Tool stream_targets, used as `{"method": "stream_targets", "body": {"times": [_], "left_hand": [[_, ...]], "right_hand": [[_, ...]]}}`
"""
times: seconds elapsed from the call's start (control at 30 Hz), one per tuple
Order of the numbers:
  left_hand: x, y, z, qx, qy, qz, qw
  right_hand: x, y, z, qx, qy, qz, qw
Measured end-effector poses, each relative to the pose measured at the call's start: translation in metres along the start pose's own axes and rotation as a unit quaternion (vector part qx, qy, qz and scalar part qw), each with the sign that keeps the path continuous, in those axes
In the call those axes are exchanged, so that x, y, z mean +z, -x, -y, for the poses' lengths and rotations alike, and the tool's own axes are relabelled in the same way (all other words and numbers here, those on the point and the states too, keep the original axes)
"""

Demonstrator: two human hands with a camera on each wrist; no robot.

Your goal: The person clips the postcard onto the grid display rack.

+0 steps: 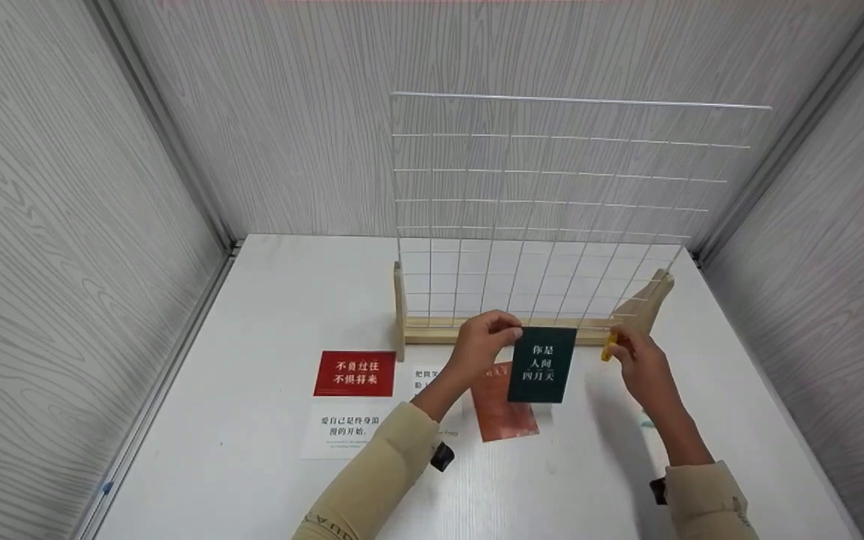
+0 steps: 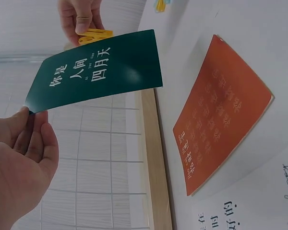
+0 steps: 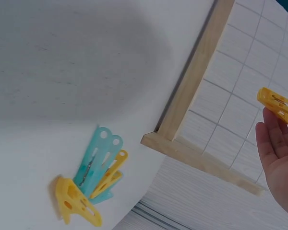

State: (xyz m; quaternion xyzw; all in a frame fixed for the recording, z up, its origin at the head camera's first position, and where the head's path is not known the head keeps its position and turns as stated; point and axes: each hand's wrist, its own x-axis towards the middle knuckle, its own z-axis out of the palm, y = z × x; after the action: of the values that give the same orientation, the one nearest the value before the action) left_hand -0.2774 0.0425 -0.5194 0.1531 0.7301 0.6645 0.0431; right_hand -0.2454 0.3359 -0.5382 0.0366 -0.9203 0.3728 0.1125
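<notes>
Working before the rack (image 1: 529, 203) in the head view, the left hand (image 1: 481, 339) pinches a green card (image 1: 542, 365) and the right hand (image 1: 638, 361) a yellow clip (image 1: 609, 346). The left wrist view shows the card gripped by a corner, seemingly to spare its lettering (image 2: 80, 67); the right, loose clips (image 3: 98, 160) near the rack's foot (image 3: 201, 164), perhaps for easy reach.

Left hand (image 1: 486, 343), right hand (image 1: 646, 371) bare. Beige padded fabric left sleeve (image 1: 381, 474), dark capital lettering (image 1: 331, 526) across near part. Matching beige right sleeve (image 1: 706, 501), small dark marking (image 1: 739, 506). Small black boxy device (image 1: 442, 457) beside left cuff.
</notes>
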Motion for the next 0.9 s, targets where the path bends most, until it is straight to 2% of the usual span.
{"method": "stream_targets", "body": {"times": [0.13, 0.3, 0.43, 0.9], "left_hand": [[-0.007, 0.001, -0.004, 0.008, 0.004, -0.006, 0.9999], [-0.016, 0.001, -0.007, 0.016, 0.002, -0.013, 0.9998], [-0.024, 0.001, -0.010, 0.017, -0.009, -0.020, 0.9996], [-0.052, 0.000, -0.027, 0.042, -0.034, -0.047, 0.9974]], "right_hand": [[-0.001, -0.002, 0.012, -0.007, -0.005, 0.003, 1.000], [-0.003, -0.004, 0.023, -0.055, -0.002, -0.020, 0.998], [-0.004, -0.007, 0.030, -0.081, -0.024, -0.035, 0.996], [-0.017, -0.024, 0.056, -0.090, -0.049, -0.022, 0.994]]}}
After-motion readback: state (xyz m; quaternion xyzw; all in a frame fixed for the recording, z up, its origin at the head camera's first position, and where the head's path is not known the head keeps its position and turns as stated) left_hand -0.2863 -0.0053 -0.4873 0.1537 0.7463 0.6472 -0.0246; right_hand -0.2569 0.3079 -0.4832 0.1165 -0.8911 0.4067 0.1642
